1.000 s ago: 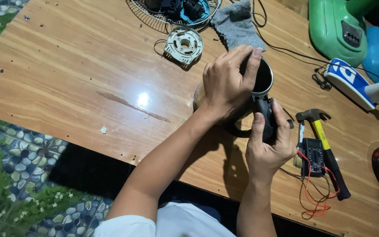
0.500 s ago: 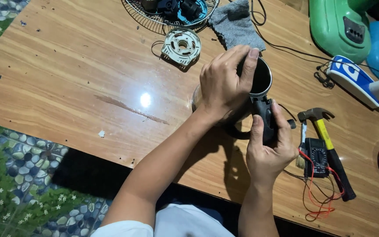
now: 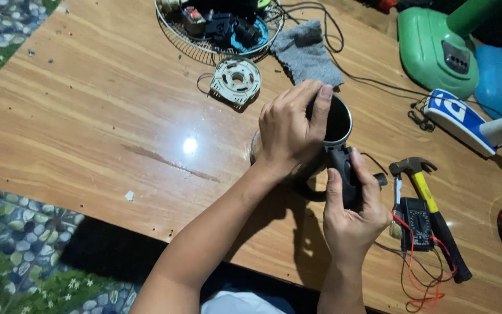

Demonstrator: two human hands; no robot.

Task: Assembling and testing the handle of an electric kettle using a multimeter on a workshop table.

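Observation:
A steel electric kettle (image 3: pixel 340 120) with a dark inside and a black handle (image 3: pixel 343 167) lies tilted on the wooden table (image 3: pixel 88 116). My left hand (image 3: pixel 291 131) wraps over its body, fingertips on the rim. My right hand (image 3: pixel 352 224) grips the black handle from below, thumb along its side. Most of the kettle's body is hidden under my left hand.
To the right of the kettle lie a yellow-handled hammer (image 3: pixel 431 209) and a black multimeter (image 3: pixel 416 224) with red leads. Behind it are a grey cloth (image 3: pixel 308 55), a round white part (image 3: pixel 235 78), and a wire guard (image 3: pixel 222 29) holding parts. A green appliance base (image 3: pixel 437 49) stands far right.
Both hands keep the same hold on the kettle. Only the view has shifted slightly.

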